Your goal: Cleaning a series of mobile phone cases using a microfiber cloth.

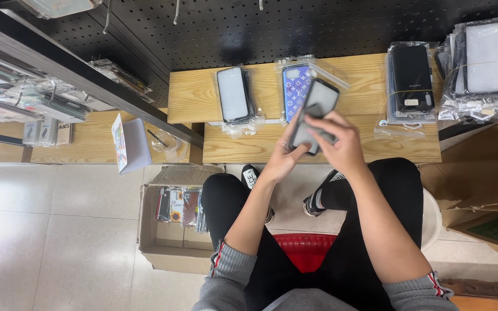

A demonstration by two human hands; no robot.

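Single head-worn view, facing straight down.
It looks closely over both forearms and lap toward the wooden shelf [341, 147] and tiled floor [59, 230].

Bare wood lies open on the table [191, 95] left of the bagged white-faced phone case [233, 94], and again between the blue patterned case [295, 86] and the bagged black case [411, 80]. Right of that black case, a banded stack of bagged cases [485, 60] crowds the table's end. Behind the white-faced case rises a black pegboard wall [295, 26], closing off the back. Below the table's front edge, an open cardboard box [168, 230] of cases blocks the floor on the left, with clear tile [53, 230] beyond it.
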